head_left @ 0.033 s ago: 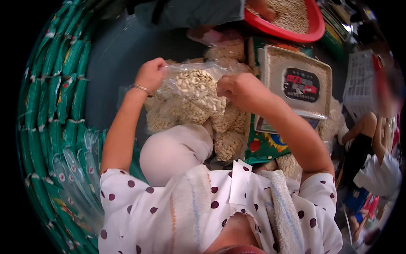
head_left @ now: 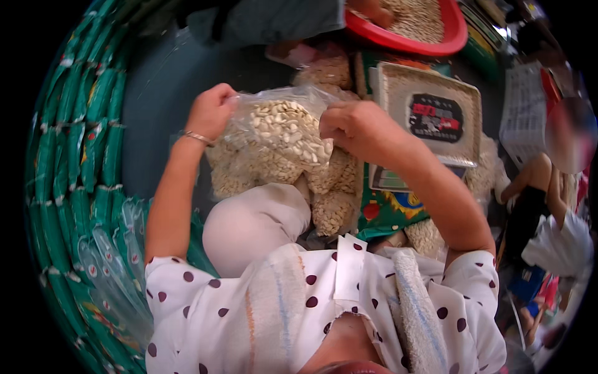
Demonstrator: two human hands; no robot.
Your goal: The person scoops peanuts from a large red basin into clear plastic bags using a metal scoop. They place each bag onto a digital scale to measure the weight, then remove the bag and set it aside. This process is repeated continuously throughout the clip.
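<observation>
Bag of pumpkin seeds (head_left: 286,128), clear plastic, sits betw. the two hands, beyond the bent knee (head_left: 252,218), w/ other filled bags (head_left: 333,212) close by. From my end: L hand (head_left: 210,112) grip is closed on the bag's upper L edge; R hand (head_left: 358,124) grip looks pinched on the R edge, fingertips partly hidden. Can't tell if the mouth is sealed. Step in hand, I'd judge, is working the bag's top, film spread betw. both hands. Next move prob. calls for an even pull & firm pinch, so no seeds spill; I'd mind the tray (head_left: 398,93) near the R forearm (head_left: 436,177).
</observation>
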